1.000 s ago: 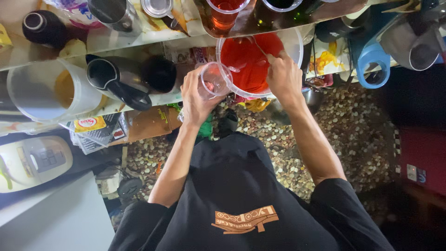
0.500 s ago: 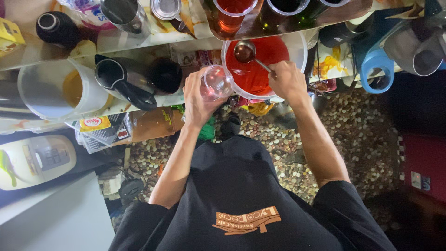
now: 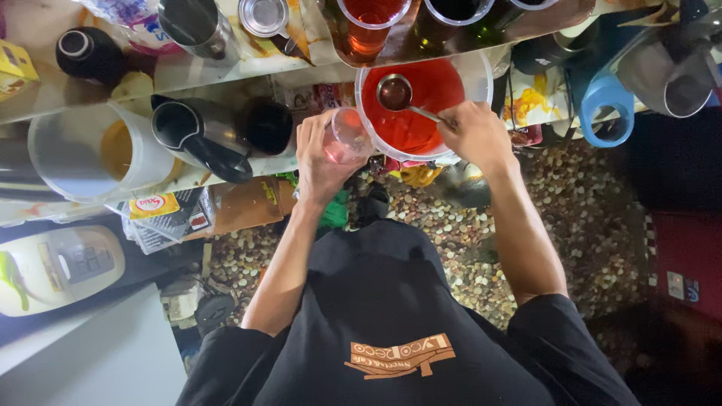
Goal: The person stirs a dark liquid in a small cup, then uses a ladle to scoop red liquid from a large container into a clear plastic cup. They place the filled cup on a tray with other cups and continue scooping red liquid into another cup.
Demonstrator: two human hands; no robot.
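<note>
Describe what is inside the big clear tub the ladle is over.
The tub holds red liquid. The ladle, held by the right hand, hangs above it. The tub's bottom is hidden beneath the liquid.

Drink stall: counter w/ cups (image 3: 374, 22), metal jugs (image 3: 197, 135), red-liquid tub (image 3: 421, 105), pebble floor (image 3: 451, 248).

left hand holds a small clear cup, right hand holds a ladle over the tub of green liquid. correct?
Not quite: the liquid in the tub is red, not green, as the head view shows. The rest stands: the left hand holds the small clear cup, and the right hand holds the ladle over the tub.
</note>
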